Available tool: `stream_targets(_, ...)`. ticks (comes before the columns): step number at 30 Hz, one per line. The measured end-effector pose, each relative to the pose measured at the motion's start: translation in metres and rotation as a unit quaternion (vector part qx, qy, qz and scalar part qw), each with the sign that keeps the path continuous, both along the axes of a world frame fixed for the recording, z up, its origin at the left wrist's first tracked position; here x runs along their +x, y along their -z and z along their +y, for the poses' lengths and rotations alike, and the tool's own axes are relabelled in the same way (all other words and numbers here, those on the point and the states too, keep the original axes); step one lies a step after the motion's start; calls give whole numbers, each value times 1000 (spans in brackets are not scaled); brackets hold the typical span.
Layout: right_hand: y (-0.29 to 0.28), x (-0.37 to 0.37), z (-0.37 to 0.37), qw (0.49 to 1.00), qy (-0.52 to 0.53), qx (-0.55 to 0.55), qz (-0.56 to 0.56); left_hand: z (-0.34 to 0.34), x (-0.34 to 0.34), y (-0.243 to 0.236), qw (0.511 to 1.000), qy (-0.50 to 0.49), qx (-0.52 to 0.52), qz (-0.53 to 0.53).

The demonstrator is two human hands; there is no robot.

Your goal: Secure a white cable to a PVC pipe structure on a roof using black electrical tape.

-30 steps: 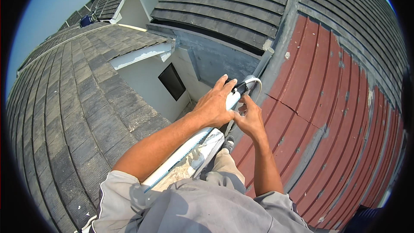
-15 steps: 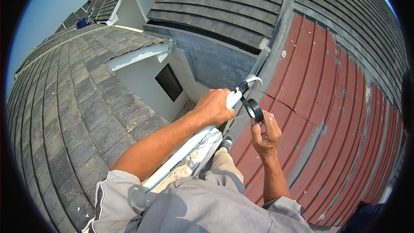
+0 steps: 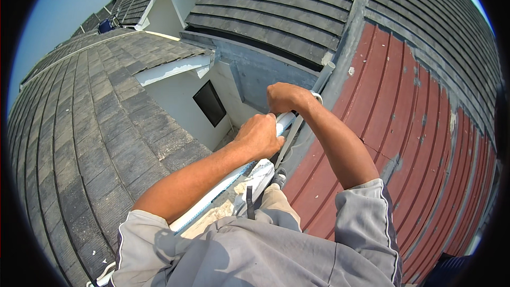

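Note:
A long white pole (image 3: 204, 204) with a blue-patterned strip along it slants up from beside my left side toward the middle of the view. Around its upper part my left hand (image 3: 257, 135) is closed. My right hand (image 3: 289, 97) reaches across just beyond, bent down over the pole's far end, next to the left hand. Its fingers are curled out of sight behind the hand, and no black tape roll shows. A pale loop (image 3: 317, 97) sticks out past my right wrist. A dark strip (image 3: 250, 202) hangs in front of my shirt.
Grey shingle roofing (image 3: 95, 143) slopes on the left, red ribbed roofing (image 3: 393, 143) on the right. Ahead a deep gap drops between walls, with a dark window (image 3: 209, 103). A grey pipe (image 3: 325, 74) runs beside the gap. My shoe (image 3: 279, 176) stands on a narrow ledge.
My right hand has swung from the right side, where it held a roll of black tape joined to the pole, over to the pole's far side. The roll is now hidden. My left hand keeps its grip.

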State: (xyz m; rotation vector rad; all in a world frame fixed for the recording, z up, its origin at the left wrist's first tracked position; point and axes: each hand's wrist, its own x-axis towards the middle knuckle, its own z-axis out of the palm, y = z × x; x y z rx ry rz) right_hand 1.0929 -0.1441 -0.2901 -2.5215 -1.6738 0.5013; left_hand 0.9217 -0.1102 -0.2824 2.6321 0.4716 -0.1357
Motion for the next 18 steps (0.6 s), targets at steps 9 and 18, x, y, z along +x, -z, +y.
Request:
stream_targets(9, 54, -57, -114, 802, 249, 532, 108, 11, -2, 4, 995, 49, 4, -86)
stream_targets(18, 164, -87, -78, 712, 296, 584, 253, 12, 14, -9, 994, 42, -102, -4)
